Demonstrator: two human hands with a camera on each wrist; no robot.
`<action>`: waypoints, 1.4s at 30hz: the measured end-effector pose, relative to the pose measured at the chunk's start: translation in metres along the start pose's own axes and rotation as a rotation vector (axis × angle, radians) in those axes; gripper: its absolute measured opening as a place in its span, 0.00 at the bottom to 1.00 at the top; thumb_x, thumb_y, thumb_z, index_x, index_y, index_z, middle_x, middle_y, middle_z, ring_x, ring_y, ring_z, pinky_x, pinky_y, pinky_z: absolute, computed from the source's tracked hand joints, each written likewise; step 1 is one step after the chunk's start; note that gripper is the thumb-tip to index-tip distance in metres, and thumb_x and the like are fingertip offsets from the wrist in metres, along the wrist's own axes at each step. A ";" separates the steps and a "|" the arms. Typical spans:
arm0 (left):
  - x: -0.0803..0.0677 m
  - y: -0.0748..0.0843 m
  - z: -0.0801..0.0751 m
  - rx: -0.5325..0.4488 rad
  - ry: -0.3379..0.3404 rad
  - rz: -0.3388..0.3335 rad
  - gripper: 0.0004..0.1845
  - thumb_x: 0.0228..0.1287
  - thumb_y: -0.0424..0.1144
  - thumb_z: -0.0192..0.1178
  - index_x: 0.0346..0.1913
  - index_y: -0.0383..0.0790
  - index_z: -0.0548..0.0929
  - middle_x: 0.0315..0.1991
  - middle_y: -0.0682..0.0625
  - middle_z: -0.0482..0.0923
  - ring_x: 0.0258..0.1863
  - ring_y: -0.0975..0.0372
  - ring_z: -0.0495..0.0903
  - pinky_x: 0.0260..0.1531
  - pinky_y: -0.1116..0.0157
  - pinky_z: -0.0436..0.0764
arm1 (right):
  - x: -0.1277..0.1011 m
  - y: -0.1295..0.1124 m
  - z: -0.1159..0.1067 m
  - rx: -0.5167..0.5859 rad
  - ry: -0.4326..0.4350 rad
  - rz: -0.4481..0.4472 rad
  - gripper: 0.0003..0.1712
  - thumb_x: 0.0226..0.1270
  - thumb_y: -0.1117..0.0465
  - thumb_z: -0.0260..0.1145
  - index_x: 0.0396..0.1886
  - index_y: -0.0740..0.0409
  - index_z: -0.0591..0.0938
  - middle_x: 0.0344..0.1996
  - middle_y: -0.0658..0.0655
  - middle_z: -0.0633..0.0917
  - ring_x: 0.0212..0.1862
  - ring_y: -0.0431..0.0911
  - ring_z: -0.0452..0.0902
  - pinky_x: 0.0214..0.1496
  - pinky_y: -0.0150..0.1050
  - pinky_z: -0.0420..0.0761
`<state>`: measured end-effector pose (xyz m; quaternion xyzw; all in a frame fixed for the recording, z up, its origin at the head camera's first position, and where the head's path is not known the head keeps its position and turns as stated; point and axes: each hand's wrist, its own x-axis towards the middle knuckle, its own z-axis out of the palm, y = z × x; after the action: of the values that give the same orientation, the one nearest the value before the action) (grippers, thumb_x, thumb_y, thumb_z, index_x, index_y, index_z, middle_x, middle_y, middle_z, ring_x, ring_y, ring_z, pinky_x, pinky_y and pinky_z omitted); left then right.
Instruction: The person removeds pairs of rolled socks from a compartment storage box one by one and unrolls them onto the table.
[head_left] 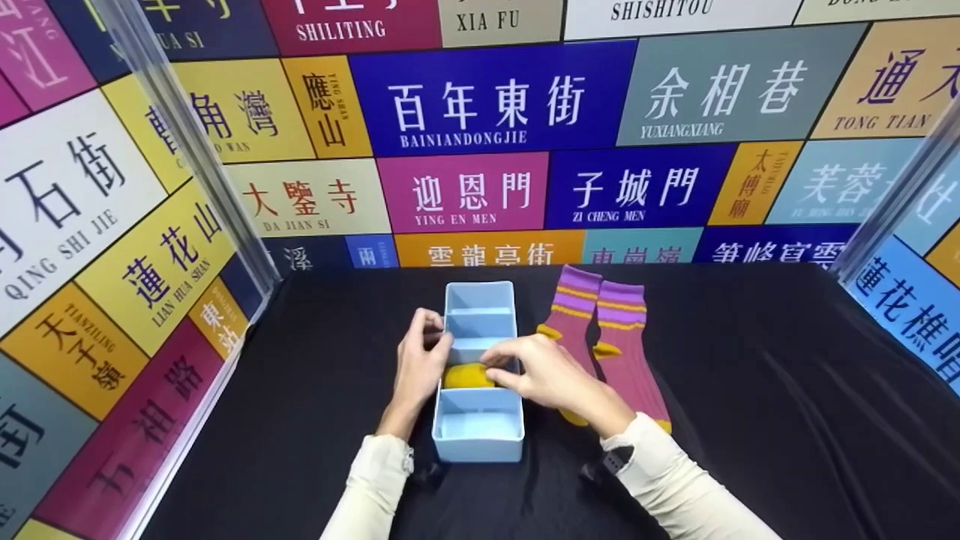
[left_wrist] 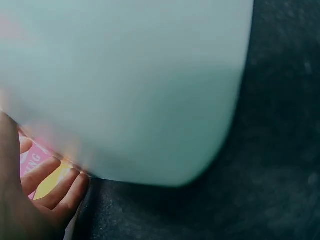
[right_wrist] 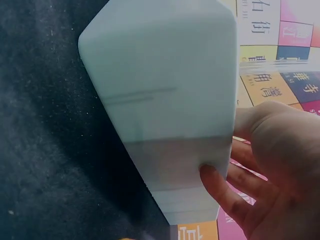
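A light blue divider box [head_left: 478,448] stands on the black cloth, its compartments running away from me. A yellow rolled sock [head_left: 463,377] sits in the second compartment from the near end. My right hand [head_left: 501,360] reaches over the box's right wall, fingers curled down onto the yellow roll. My left hand [head_left: 435,339] holds the box's left wall, thumb at the rim. The left wrist view is filled by the box's side [left_wrist: 130,85], with my left hand [left_wrist: 35,200] beside it. In the right wrist view, fingers of my right hand [right_wrist: 220,195] touch the box's outer wall [right_wrist: 165,100].
A pair of purple striped socks with yellow heels [head_left: 600,330] lies flat just right of the box, partly under my right wrist. Panels printed with street names [head_left: 487,112] close in the back and both sides. The black cloth [head_left: 787,420] covers the table.
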<state>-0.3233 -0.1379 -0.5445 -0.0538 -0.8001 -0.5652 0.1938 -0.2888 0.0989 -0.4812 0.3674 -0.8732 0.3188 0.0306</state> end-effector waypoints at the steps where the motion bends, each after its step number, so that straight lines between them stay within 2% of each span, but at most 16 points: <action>1: 0.000 0.000 0.000 -0.001 -0.006 -0.001 0.09 0.68 0.35 0.65 0.48 0.44 0.78 0.48 0.45 0.85 0.49 0.59 0.89 0.57 0.57 0.86 | 0.001 0.000 0.000 -0.019 -0.008 0.005 0.12 0.75 0.53 0.75 0.53 0.49 0.93 0.44 0.47 0.95 0.47 0.40 0.91 0.54 0.44 0.89; 4: 0.001 0.000 0.000 -0.009 -0.018 0.002 0.09 0.69 0.34 0.64 0.49 0.43 0.78 0.51 0.42 0.86 0.49 0.58 0.89 0.57 0.56 0.86 | 0.006 0.001 0.000 -0.052 -0.032 -0.002 0.12 0.72 0.50 0.77 0.50 0.47 0.94 0.41 0.44 0.94 0.43 0.38 0.90 0.49 0.42 0.89; 8: 0.001 0.001 0.000 -0.014 -0.025 0.012 0.09 0.71 0.33 0.63 0.50 0.42 0.80 0.52 0.41 0.86 0.50 0.58 0.89 0.58 0.56 0.86 | 0.012 0.002 -0.003 -0.049 -0.061 -0.039 0.11 0.69 0.51 0.80 0.46 0.48 0.95 0.40 0.46 0.95 0.41 0.40 0.91 0.47 0.42 0.91; 12: 0.000 0.002 0.000 -0.009 -0.023 0.019 0.08 0.71 0.33 0.63 0.49 0.45 0.81 0.52 0.46 0.86 0.50 0.58 0.89 0.57 0.56 0.86 | 0.016 0.001 -0.006 -0.116 -0.103 -0.071 0.08 0.71 0.50 0.78 0.44 0.44 0.96 0.39 0.42 0.95 0.39 0.37 0.90 0.45 0.38 0.89; 17: 0.000 0.002 -0.001 0.001 -0.020 0.027 0.08 0.71 0.33 0.63 0.49 0.46 0.82 0.52 0.50 0.84 0.51 0.58 0.89 0.58 0.56 0.86 | 0.023 -0.001 -0.010 -0.164 -0.195 -0.058 0.16 0.69 0.41 0.77 0.47 0.43 0.96 0.41 0.43 0.95 0.40 0.36 0.91 0.46 0.36 0.89; 21: 0.000 0.002 -0.001 -0.002 -0.030 0.030 0.07 0.72 0.33 0.62 0.49 0.43 0.83 0.53 0.49 0.83 0.52 0.56 0.90 0.58 0.57 0.86 | 0.030 -0.001 -0.016 -0.167 -0.252 -0.021 0.18 0.66 0.45 0.81 0.51 0.46 0.95 0.45 0.47 0.96 0.46 0.39 0.93 0.50 0.38 0.90; 25: 0.000 0.003 -0.001 -0.024 -0.034 0.029 0.06 0.72 0.32 0.63 0.48 0.44 0.82 0.53 0.48 0.83 0.52 0.52 0.91 0.57 0.57 0.86 | 0.035 -0.001 -0.018 -0.174 -0.304 -0.033 0.18 0.67 0.49 0.81 0.54 0.47 0.94 0.47 0.48 0.95 0.48 0.41 0.93 0.53 0.40 0.90; 29: 0.000 0.003 -0.002 -0.028 -0.027 0.034 0.07 0.71 0.31 0.63 0.48 0.44 0.82 0.52 0.48 0.83 0.51 0.53 0.91 0.56 0.57 0.87 | 0.036 0.000 -0.018 -0.172 -0.351 -0.044 0.18 0.68 0.51 0.80 0.55 0.49 0.93 0.48 0.50 0.95 0.50 0.42 0.93 0.54 0.41 0.90; 36: 0.000 0.002 -0.001 -0.029 -0.022 0.027 0.08 0.71 0.30 0.64 0.48 0.44 0.81 0.52 0.48 0.84 0.50 0.56 0.90 0.56 0.57 0.86 | 0.040 -0.005 -0.021 -0.213 -0.453 0.007 0.21 0.66 0.57 0.81 0.59 0.50 0.92 0.50 0.52 0.95 0.52 0.45 0.93 0.58 0.42 0.89; 42: 0.001 0.002 0.000 -0.036 -0.026 0.033 0.08 0.70 0.31 0.63 0.48 0.43 0.80 0.51 0.45 0.84 0.49 0.57 0.89 0.56 0.57 0.86 | 0.045 -0.017 -0.025 -0.262 -0.546 0.059 0.24 0.69 0.60 0.78 0.64 0.53 0.89 0.55 0.55 0.93 0.57 0.48 0.90 0.65 0.44 0.86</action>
<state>-0.3232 -0.1371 -0.5422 -0.0778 -0.7912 -0.5754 0.1918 -0.3148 0.0766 -0.4400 0.4068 -0.8932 0.0936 -0.1673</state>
